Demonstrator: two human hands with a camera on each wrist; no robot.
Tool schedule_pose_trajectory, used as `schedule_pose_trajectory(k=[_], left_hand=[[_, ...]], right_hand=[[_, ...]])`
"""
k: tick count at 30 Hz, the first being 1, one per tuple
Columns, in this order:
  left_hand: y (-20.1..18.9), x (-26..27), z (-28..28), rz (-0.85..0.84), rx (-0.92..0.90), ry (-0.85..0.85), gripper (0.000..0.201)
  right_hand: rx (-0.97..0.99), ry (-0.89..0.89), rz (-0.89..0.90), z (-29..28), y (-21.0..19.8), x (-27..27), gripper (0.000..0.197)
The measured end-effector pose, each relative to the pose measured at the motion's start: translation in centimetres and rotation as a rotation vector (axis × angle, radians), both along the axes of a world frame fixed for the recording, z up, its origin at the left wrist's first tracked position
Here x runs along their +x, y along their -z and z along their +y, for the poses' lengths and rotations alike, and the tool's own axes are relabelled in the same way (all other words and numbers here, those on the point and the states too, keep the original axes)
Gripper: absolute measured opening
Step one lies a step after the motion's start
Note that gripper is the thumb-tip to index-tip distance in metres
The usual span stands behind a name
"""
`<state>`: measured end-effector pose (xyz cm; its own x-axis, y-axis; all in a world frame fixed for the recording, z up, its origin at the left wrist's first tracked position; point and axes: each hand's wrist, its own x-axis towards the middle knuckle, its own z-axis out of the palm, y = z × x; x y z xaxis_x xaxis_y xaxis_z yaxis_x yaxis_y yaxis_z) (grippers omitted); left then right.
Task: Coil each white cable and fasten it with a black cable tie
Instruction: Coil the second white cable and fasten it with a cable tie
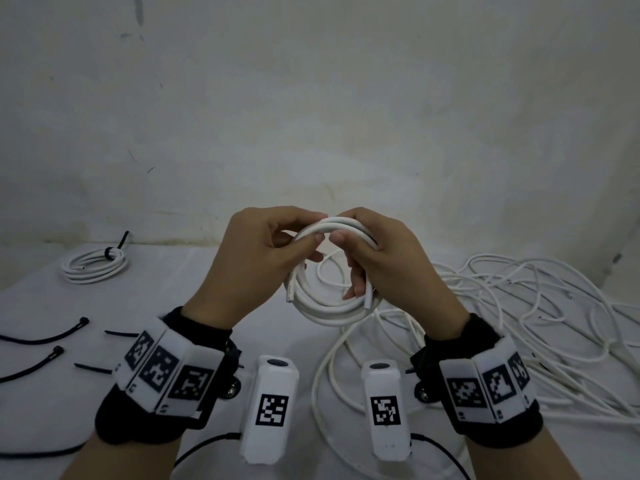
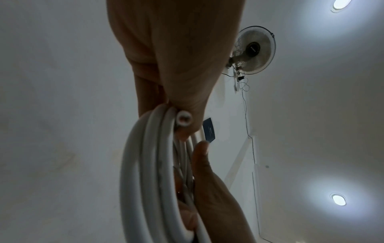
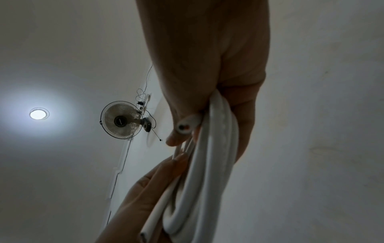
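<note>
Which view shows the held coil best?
Head view: the whole white coil shows as a ring, both hands gripping it, cut ends visible. Left wrist and right wrist views show only edge-on strands and one cut end each.

White cable (image 1: 329, 306) coiled, held above table; black cable ties (image 1: 45, 337) lying loose at left.

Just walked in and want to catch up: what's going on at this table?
A person is bundling white cables. Both the left hand and right hand grip a coiled cable above the table, not yet tied. One finished coil with a black tie lies far left, loose cable ties wait nearby, and a tangle of uncoiled cable sprawls right.
</note>
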<state>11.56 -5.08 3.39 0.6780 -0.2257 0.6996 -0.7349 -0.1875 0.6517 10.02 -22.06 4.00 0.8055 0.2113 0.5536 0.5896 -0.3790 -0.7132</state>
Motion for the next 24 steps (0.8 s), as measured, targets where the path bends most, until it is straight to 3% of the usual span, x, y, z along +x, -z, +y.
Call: schedule_pose_trajectory(k=[6,10,14,18,20,24], left_hand=[[0.4,0.2,-0.8,0.029,-0.105,0.041,0.017],[0.4,0.2,-1.1,0.204,-0.168,0.151,0.029],[1.0,0.8,0.2,0.445,-0.163,0.456,0.028],[1.7,1.7,1.2,0.514,-0.22,0.681,0.054],[1.8,1.8,1.0,0.493,-0.213,0.67,0.063],[1.6,1.1,-0.1,0.345,-0.131,0.485,0.059]], right_hand=[[0.047,0.099,-0.064,0.0,0.2,0.3,0.017],[0.11,0.154,-0.082,-0.4,0.0,0.4,0.02],[0.149,0.161,-0.074,-0.9,-0.2,0.5,0.023],[0.158,0.108,-0.052,-0.6,0.0,0.5,0.021],[0.135,0.111,-0.056,-0.5,0.1,0.6,0.019],[0.086,0.14,-0.077,-0.8,0.0,0.7,0.017]])
